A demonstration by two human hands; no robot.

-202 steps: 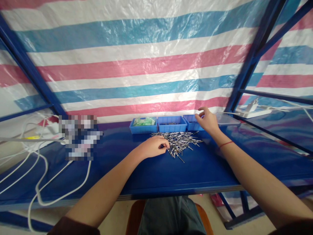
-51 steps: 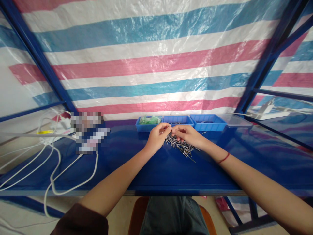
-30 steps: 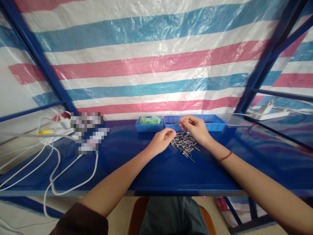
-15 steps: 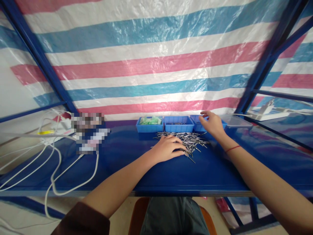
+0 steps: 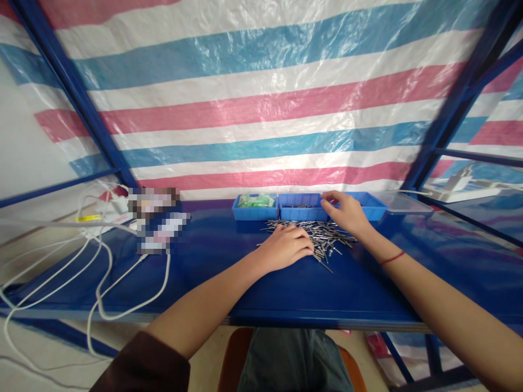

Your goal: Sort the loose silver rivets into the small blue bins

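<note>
White looping cables cross the left of the frame. At centre, your left hand lies palm down, fingers bent, over the left side of a loose pile of slim silver metal rods; I cannot tell whether it grips any. Farther right, your right hand curves before blue rectangular plastic bins, thumb near forefinger, its grip unclear.

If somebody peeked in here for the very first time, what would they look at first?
Probably the big shiny sheet with red, white and blue stripes, filling the background behind the table. Next, the heap of silver rivet-like pins in the table's middle, with the left hand at its left side. Behind it stand three blue plastic bins, the leftmost holding a bright green packet.
</note>
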